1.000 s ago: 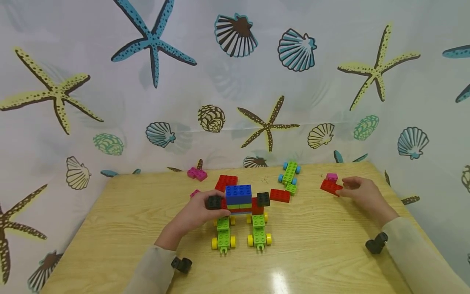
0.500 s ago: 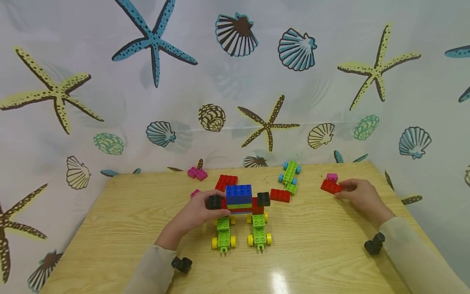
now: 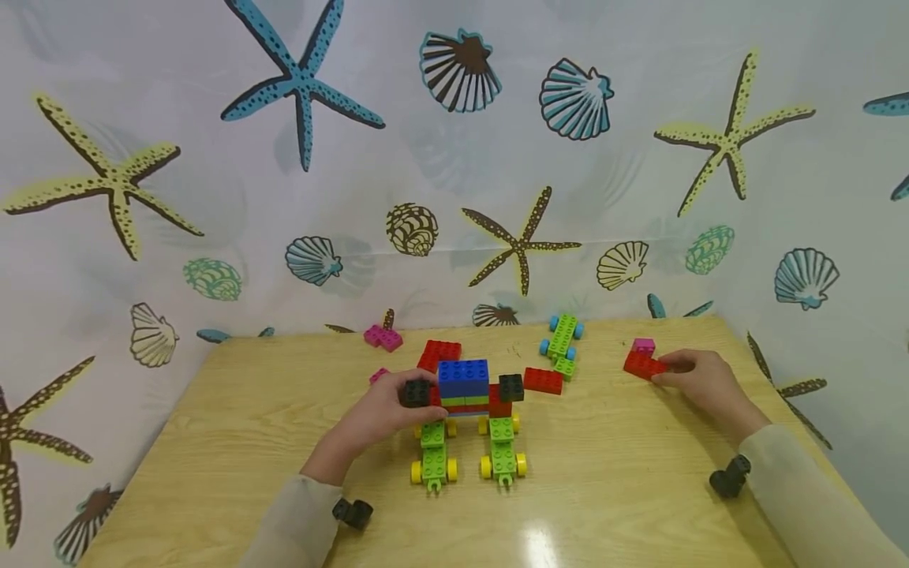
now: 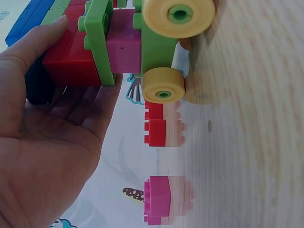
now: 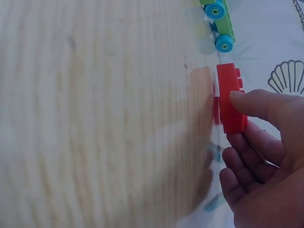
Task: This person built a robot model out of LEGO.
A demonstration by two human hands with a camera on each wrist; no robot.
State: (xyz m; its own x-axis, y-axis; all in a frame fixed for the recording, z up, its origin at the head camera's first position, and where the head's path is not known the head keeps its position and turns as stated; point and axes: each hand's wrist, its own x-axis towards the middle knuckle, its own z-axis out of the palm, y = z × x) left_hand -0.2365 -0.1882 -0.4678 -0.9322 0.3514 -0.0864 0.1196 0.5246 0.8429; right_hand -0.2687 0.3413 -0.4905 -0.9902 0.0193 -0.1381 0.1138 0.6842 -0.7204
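Note:
My left hand [image 3: 375, 414] grips the left side of a toy-brick vehicle, with thumb and fingers around its red [image 4: 78, 57] and black bricks. A blue brick [image 3: 463, 379] tops this build, a black brick [image 3: 510, 387] sits at its right end, and two green wheeled bases [image 3: 433, 464] with yellow wheels are under it. At the far right, my right hand [image 3: 703, 384] pinches the end of a red brick [image 5: 230, 102] between thumb and fingers. Just behind that brick is a small magenta brick [image 3: 643, 345].
Another green base [image 3: 562, 338] with blue wheels lies at the back of the wooden table [image 3: 234, 442]. Red bricks [image 3: 543, 380] and magenta bricks [image 3: 383, 338] are scattered behind the vehicle. A patterned curtain [image 3: 398, 158] hangs behind the table.
My right fingers have closed in on the red brick's end, and the brick has shifted very slightly. The left hand and the vehicle stay in place.

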